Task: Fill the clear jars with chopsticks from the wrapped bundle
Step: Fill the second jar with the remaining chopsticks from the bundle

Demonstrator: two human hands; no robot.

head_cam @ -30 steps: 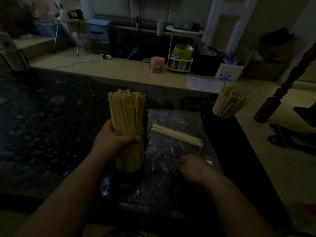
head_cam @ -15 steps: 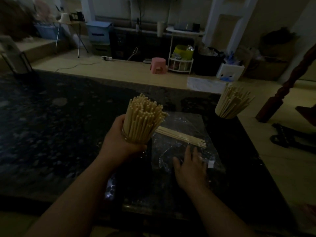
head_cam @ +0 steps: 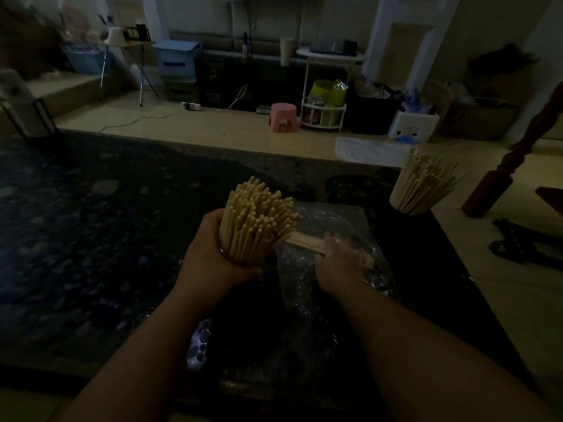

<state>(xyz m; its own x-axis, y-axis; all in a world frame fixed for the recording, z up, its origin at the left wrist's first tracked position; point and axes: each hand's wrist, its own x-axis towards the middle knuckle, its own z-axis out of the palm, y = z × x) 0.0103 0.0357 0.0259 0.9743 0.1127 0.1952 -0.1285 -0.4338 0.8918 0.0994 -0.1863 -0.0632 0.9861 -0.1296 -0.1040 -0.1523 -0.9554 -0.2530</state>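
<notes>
My left hand (head_cam: 210,257) grips a clear jar packed with pale wooden chopsticks (head_cam: 256,220), tilted so their tips point toward me. Its glass is mostly hidden by my fingers. To the right, a small bunch of loose chopsticks (head_cam: 300,239) lies on the opened clear plastic wrap (head_cam: 341,217). My right hand (head_cam: 338,263) is blurred and lies over this bunch, with fingers curled down onto it. Chopstick ends stick out on both sides of the hand. A second jar full of chopsticks (head_cam: 420,187) stands at the table's far right corner.
The dark speckled table (head_cam: 91,239) stretches away to the left. Its right edge runs just past the second jar, with floor beyond. A red wooden post (head_cam: 493,190) stands on the floor at right, and a pink stool (head_cam: 283,117) and shelves are behind.
My left hand has tipped the full jar from upright toward me. My right hand has moved forward from the wrap's near edge onto the loose chopsticks.
</notes>
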